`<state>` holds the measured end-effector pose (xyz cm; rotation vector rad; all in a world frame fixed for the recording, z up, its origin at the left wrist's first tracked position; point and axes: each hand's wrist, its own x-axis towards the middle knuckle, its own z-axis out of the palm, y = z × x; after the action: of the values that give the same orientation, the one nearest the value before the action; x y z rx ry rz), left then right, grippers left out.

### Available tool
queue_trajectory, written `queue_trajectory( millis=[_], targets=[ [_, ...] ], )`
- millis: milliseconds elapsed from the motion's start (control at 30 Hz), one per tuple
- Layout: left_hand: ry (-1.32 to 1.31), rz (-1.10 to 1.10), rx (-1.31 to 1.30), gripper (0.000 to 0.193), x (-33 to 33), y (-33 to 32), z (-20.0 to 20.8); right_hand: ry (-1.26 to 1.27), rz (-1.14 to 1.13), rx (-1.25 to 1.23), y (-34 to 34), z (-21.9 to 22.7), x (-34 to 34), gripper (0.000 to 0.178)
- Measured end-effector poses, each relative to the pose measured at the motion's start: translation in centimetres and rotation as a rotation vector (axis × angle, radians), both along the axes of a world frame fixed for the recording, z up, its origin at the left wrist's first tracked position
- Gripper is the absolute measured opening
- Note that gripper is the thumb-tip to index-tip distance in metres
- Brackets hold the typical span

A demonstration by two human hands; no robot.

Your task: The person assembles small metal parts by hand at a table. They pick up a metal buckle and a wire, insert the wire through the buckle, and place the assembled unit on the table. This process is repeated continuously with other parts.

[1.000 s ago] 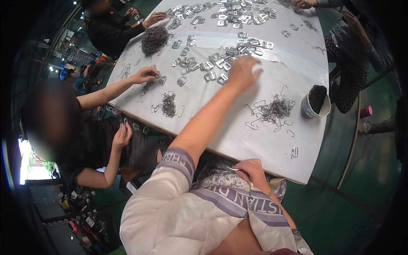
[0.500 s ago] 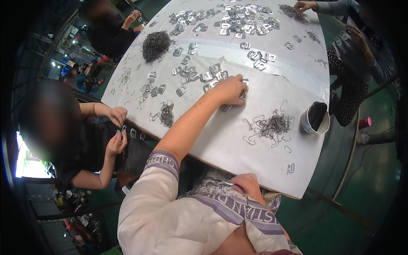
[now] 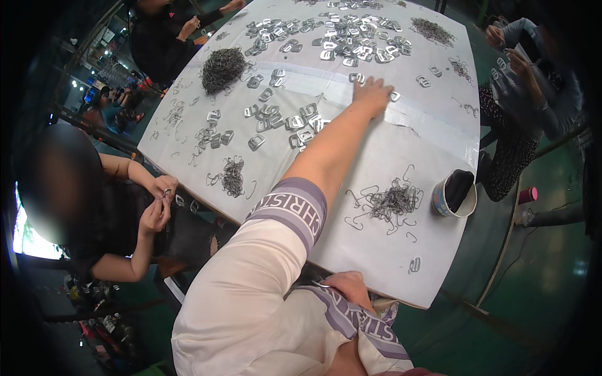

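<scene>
My left hand (image 3: 372,98) is stretched far over the white-covered table (image 3: 370,263). Its fingers are spread and lie on a few flat silver metal buckles; one buckle (image 3: 394,96) shows beside its right edge. Low at the table's near edge, my right hand (image 3: 348,288) is closed, with a thin shiny bit of metal by its fingertips that is too small to name. Between my hands and to the right lies a tangled pile of wire hooks (image 3: 396,199). More loose buckles (image 3: 304,122) are scattered left of my left forearm.
A large spread of buckles (image 3: 351,37) covers the far side. A dense wire-hook heap (image 3: 223,70) sits far left, a smaller pile (image 3: 232,177) nearer. A paper tub (image 3: 454,194) with something black stands at the right edge. People work at the left and right sides.
My left hand has moved away from me and rightward, from the near buckle group to the middle ones, and its fingers have spread. My right hand stays low at the table edge.
</scene>
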<state>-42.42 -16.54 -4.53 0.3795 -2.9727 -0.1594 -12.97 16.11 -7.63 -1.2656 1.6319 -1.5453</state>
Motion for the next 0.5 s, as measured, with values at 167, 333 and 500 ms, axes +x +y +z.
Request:
queue_trajectory(
  millis=[167, 333, 500],
  targets=[
    [0.077, 0.255, 0.104, 0.048, 1.8, -3.6, -0.4, 0.053, 0.002, 0.088, 0.4, 0.0, -0.1, 0.018],
    [0.047, -0.024, 0.141, 0.047, 6.6, -5.6, 0.2, 0.13, -0.058, 0.102, -0.1, 1.8, 0.1, 0.016],
    [-0.015, -0.257, 0.061, 0.034, 15.6, -2.5, 2.2, 0.149, -0.135, 0.078, -0.2, 2.7, 0.3, 0.019]
  ],
)
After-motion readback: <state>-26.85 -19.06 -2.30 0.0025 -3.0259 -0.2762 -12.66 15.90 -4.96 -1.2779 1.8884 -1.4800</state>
